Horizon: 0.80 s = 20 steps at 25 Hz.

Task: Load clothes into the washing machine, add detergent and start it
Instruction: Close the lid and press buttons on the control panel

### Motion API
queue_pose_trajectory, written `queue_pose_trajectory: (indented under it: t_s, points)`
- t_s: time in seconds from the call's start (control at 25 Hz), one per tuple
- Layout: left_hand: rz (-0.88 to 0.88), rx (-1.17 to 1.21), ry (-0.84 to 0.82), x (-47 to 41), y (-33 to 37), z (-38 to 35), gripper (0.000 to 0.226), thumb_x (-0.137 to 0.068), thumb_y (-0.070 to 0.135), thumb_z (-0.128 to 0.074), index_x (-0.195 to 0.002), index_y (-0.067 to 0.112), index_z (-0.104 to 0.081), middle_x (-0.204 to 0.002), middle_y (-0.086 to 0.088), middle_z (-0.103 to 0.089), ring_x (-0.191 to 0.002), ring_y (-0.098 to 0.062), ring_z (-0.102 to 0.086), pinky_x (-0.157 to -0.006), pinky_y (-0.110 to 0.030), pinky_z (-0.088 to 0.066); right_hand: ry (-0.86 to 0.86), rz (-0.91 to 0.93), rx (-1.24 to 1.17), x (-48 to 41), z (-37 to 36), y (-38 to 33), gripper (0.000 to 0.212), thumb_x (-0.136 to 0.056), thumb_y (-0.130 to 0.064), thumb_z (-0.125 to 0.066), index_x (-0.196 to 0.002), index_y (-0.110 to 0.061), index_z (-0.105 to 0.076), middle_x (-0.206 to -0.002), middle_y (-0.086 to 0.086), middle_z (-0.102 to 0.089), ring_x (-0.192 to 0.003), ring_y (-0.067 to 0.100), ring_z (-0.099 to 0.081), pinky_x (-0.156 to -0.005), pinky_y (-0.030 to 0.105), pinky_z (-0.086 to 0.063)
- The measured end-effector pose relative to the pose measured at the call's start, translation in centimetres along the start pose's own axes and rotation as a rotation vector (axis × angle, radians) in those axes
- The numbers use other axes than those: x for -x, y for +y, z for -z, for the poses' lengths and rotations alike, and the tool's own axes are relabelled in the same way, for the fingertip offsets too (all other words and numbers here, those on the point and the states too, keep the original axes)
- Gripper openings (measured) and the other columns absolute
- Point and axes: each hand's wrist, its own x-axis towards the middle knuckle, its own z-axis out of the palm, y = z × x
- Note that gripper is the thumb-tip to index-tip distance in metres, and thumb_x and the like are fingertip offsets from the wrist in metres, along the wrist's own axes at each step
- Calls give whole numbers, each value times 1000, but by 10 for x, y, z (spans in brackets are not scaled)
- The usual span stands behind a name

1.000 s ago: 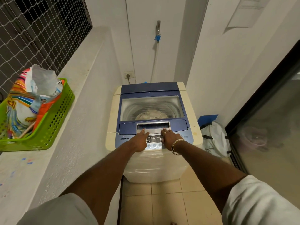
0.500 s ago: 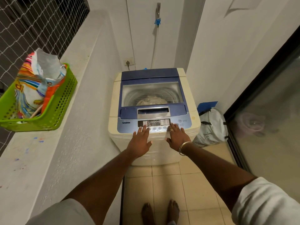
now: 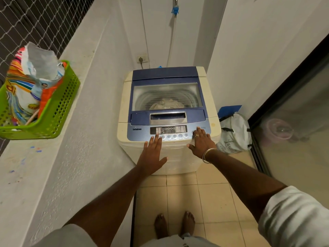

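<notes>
Blue plastic framed the closed lid [image 3: 165,73] of the cream washing machine [image 3: 122,122], which stood at the far end of the narrow tiled floor. Through the lid's clear window a pale heap of clothes [image 3: 166,104] lay in the drum. To the left ran a rough white ledge [image 3: 58,157] under netting [image 3: 35,20]. On it sat a green basket [image 3: 57,113] holding a torn-open, brightly printed bag [image 3: 32,82] whose lettering I could not read. On the right, a white bag [image 3: 235,134] slumped on the floor against a dark-framed glass door [image 3: 293,122], crowding the machine's corner. A plug sat in the wall socket [image 3: 141,58] behind, beside a hanging hose [image 3: 171,41]. "TurboDrum" was printed on the left of the control panel [image 3: 169,130], while the small print by the buttons was too fine to make out. The script on the white bag was cut off after a few letters. The person's left hand [image 3: 153,154] lay flat with straight, spread fingers, their tips at the panel's near edge. The right hand [image 3: 202,142], wearing a bangle [image 3: 207,155], reached one straight finger to a button at the panel's right end and gripped nothing. Bare feet [image 3: 160,225] showed below, and both sleeves were cut off by the frame.
</notes>
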Motion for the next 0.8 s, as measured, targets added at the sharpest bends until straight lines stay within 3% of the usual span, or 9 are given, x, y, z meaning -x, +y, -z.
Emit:
queue_pose_trajectory:
  t_s: [0.16, 0.28, 0.36, 0.52, 0.64, 0.8]
  points:
    - [20, 13, 4, -6, 2, -1, 92, -91, 58, -51, -158, 14, -6, -166, -8, 2, -154, -29, -2, -121, -46, -5, 29, 41, 14, -2, 7, 0, 58, -101, -42, -39, -147, -7, -34, -158, 18, -26, -146, 34, -24, -120, 47, -21]
    - [27, 25, -12, -3, 6, -1, 91, -93, 57, -49, -158, 14, -4, -166, -8, 4, -154, -28, 1, -121, -44, -1, 7, 5, -3, -11, 41, -2, 49, -101, -44, -39, -135, -8, -45, -129, 18, -57, -118, 33, -53, -102, 43, -40]
    - [24, 29, -15, 1, 9, 3, 89, -94, 56, -48, -158, 15, -2, -166, -7, 6, -154, -27, 2, -120, -42, 2, -71, 15, 68, -21, 61, 0, 50, -101, -49, -37, -133, -11, -45, -121, 15, -63, -108, 30, -60, -95, 42, -43]
    - [15, 29, 7, 9, 7, 13, 86, -95, 53, -46, -158, 14, -3, -166, -7, 3, -154, -27, 1, -123, -45, -3, -147, 57, 160, -19, 59, -6, 49, -100, -48, -40, -136, -16, -45, -133, 12, -55, -123, 30, -50, -103, 46, -40]
    - [38, 31, 5, 14, 3, 15, 86, -96, 53, -46, -158, 13, -3, -167, -7, 3, -154, -27, 0, -123, -45, -4, -40, 58, 169, -1, 40, -8, 55, -99, -42, -43, -144, -11, -36, -144, 14, -46, -137, 31, -37, -113, 49, -32]
    - [39, 52, -15, 25, 6, 15, 84, -97, 52, -45, -158, 14, -2, -167, -6, 3, -154, -27, -1, -123, -46, -6, 38, 117, 119, 19, 20, -18, 65, -100, -51, -37, -150, -10, -30, -158, 13, -29, -148, 31, -21, -119, 49, -22]
